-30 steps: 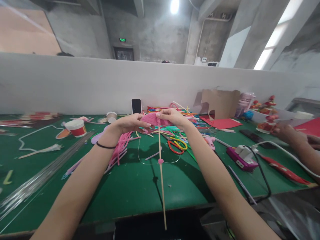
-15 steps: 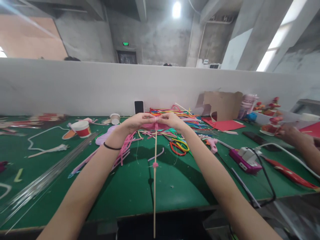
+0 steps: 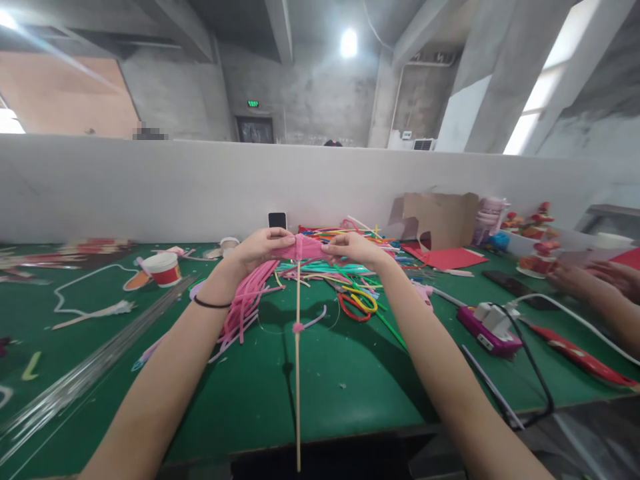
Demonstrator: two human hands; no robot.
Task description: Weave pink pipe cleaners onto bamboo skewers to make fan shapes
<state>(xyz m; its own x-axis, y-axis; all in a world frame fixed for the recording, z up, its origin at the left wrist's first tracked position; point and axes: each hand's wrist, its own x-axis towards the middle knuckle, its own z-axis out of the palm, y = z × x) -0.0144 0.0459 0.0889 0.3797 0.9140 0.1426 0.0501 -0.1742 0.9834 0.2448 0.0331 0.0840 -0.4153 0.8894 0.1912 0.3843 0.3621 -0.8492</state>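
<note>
A thin wooden stick point(image 3: 299, 400) hangs nearly upright in front of me, with a pink knot point(image 3: 298, 327) partway along it. Its top meets a strip of pink mesh-like material point(image 3: 311, 251). My left hand point(image 3: 263, 249) pinches the left side of this strip beside the stick. At the strip's right end, my right hand point(image 3: 354, 249) pinches with thumb and fingers. A fine clear thread loops out on both sides of the knot. Pink pipe cleaners point(image 3: 250, 293) lie below my left hand, and scissors point(image 3: 358, 304) with red and yellow handles rest below my right.
Many coloured pipe cleaners point(image 3: 385, 257) lie behind my hands. At left are a paper cup point(image 3: 165, 269) and a bundle of thin wires point(image 3: 95, 357). A purple power strip point(image 3: 487, 331) with cables sits at right, near another person's hands point(image 3: 590, 280). A phone point(image 3: 277, 220) leans against the white partition point(image 3: 200, 190).
My hands have moved apart, and the pink strip now stretches between them instead of being bunched at the stick's top. The view has tilted slightly upward.
</note>
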